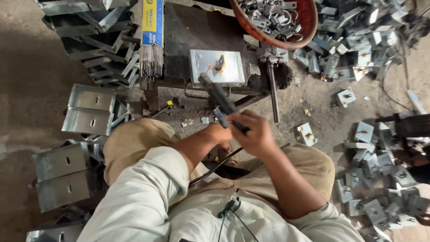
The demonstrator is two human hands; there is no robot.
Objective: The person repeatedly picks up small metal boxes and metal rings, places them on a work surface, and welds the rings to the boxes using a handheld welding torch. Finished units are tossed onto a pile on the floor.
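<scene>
Steel plate: a small grey square plate lay flat on the dark workbench, with a little upright bracket standing on it and an orange glow at the bracket's foot.
Welding holder: a dark electrode holder slanted from the person's hands up to the plate, its tip at the glowing spot.
Right hand: the right hand was clamped around the holder's handle, fingers curled over it.
Left hand: the left hand sat just beside the right, partly hidden behind it; whether it gripped the holder could not be told.
Cable: a black cable ran from under the hands down across the lap.
Hammer: a metal hammer rested at the bench's right edge, its handle pointing toward the person.
Rods: a bundle of welding rods stuck out of a yellow and blue packet on the bench's left side.
Bowl: a rusty round bowl held small metal clips beyond the plate.
Finished pieces: many grey plates with brackets lay scattered on the dirt floor to the right.
Channels: folded steel channels were stacked to the left.
</scene>
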